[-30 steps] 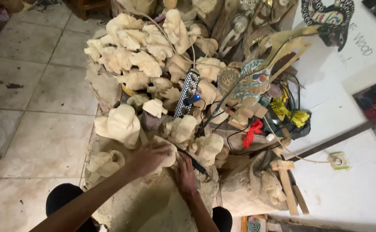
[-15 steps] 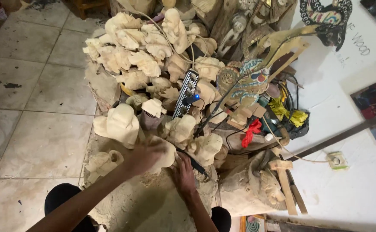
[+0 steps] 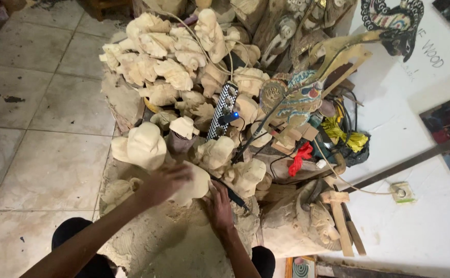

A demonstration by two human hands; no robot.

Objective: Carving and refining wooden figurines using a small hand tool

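Head view: your left hand [image 3: 164,181] is clasped over the top of a pale, unfinished wooden carving [image 3: 193,184], fingers curled round its upper edge and steadying it. The carving rests on a mound of sawdust and shavings [image 3: 173,242] in front of your knees, just below the pile of similar carved figures [image 3: 168,67]. Your right hand [image 3: 218,205] lies against the carving's right side, fingers bent; a dark slim tool [image 3: 231,191] runs out from under it toward the right, but you cannot tell whether the hand grips it or only rests on it. Judged step: seating and bracing the workpiece before cutting. The next move calls for a firm left-hand hold and a controlled tool angle, directed away from the bracing fingers and clear of the checkered power strip [image 3: 222,110].
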